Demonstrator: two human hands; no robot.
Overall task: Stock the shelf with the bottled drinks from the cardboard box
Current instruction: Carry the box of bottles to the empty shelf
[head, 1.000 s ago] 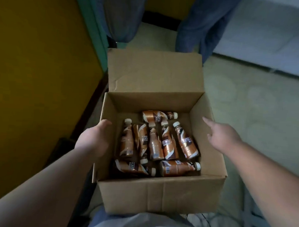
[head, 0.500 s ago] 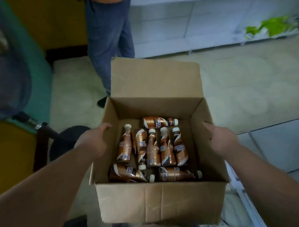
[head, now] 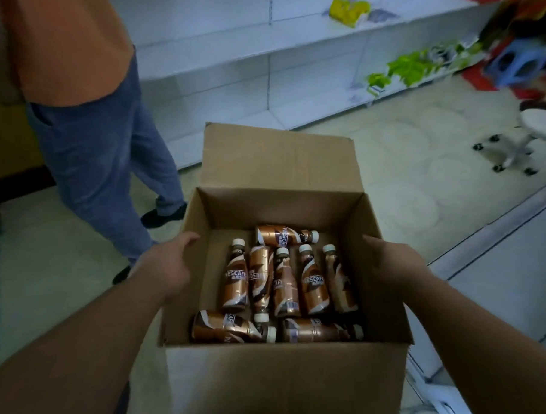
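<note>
Brown corrugated cardboard box [head: 276, 385], top open, far flap [head: 277, 157] standing upright, held in front of the wearer above a pale tiled floor [head: 392, 168]. Left hand [head: 166, 264] is pressed flat against the outside of the box's left wall, thumb lying along the top edge, fingers under or behind the wall and not visible. Right hand [head: 394, 268] is placed on the right wall, thumb inside the rim, palm over the edge. Both hands are gripping the box itself, none of its contents.

Contents: eight bottled drinks [head: 288, 285], all lying flat on the box bottom. Each has a copper-brown shrink sleeve with white and dark swirls, "NESCAFE" lettering legible on several, and a small white cap. One lies crosswise along the far wall, cap toward the right. Five lie side by side in the middle, lengthwise; four have caps toward the far wall, the second from the left is reversed. Two lie crosswise along the near wall, caps toward the right. Bottles in the row are touching or nearly touching.

White shelf unit [head: 271, 66] stands beyond the box, with green packets [head: 409, 68] on its right part. A second person in jeans [head: 105, 155] stands at left. White wheeled stool [head: 525, 136] at far right.
</note>
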